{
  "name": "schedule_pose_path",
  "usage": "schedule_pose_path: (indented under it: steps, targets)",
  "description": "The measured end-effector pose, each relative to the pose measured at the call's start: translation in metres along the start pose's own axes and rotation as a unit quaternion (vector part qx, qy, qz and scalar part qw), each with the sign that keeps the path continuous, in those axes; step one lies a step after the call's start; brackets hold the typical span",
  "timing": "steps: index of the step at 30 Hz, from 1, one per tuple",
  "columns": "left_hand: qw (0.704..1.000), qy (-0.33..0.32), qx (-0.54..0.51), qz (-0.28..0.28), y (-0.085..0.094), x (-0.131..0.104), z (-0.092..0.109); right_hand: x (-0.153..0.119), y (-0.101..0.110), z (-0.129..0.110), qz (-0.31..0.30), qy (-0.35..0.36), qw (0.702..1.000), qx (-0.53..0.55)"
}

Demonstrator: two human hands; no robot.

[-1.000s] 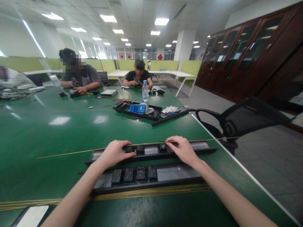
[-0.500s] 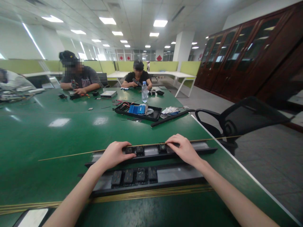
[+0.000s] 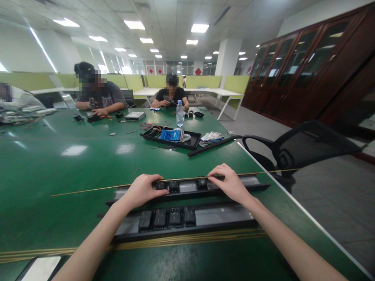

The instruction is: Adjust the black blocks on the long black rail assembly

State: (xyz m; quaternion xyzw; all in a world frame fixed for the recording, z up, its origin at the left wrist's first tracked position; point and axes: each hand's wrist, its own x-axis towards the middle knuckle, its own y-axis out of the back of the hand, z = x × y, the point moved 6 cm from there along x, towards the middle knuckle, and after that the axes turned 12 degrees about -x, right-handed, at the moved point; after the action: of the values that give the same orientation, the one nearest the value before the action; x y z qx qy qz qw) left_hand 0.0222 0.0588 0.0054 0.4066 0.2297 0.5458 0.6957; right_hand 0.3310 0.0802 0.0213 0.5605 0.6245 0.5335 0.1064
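Observation:
A long thin brass-coloured rod (image 3: 93, 190) lies along the far edge of a black channel (image 3: 187, 194) that holds several black blocks. My left hand (image 3: 144, 190) is at the channel's left part, thumb and fingertips around its leftmost block (image 3: 160, 185), with the rod at the fingertips. My right hand (image 3: 227, 181) pinches the rod just right of another block (image 3: 202, 183). Nearer to me is a second black channel (image 3: 222, 214) with several larger black blocks (image 3: 175, 217) in its left half. More thin rods (image 3: 187, 239) run along its near side.
Further back on the green table (image 3: 88, 160) are a black tray (image 3: 191, 140) with a blue item, gloves (image 3: 211, 138), a black strip (image 3: 212, 147) and a bottle (image 3: 179, 114). A phone-like object (image 3: 41, 268) lies front left. A chair (image 3: 313, 144) stands right. People sit across.
The brass-coloured rod's left end has shifted slightly right and up. My right hand is slightly higher and further right, still pinching. My left hand has barely moved.

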Motion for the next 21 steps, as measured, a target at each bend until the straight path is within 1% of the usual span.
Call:
schedule_pose_path:
  steps: [14,21]
  targets:
    - [1.000,-0.002,-0.011,0.002,0.001,0.000,0.002,0.005,0.007,0.010,-0.040,-0.007,0.999,0.022]
    - [1.000,0.001,-0.007,0.001,0.001,0.000,0.002,0.005,0.008,0.020,-0.062,-0.019,0.998,0.025]
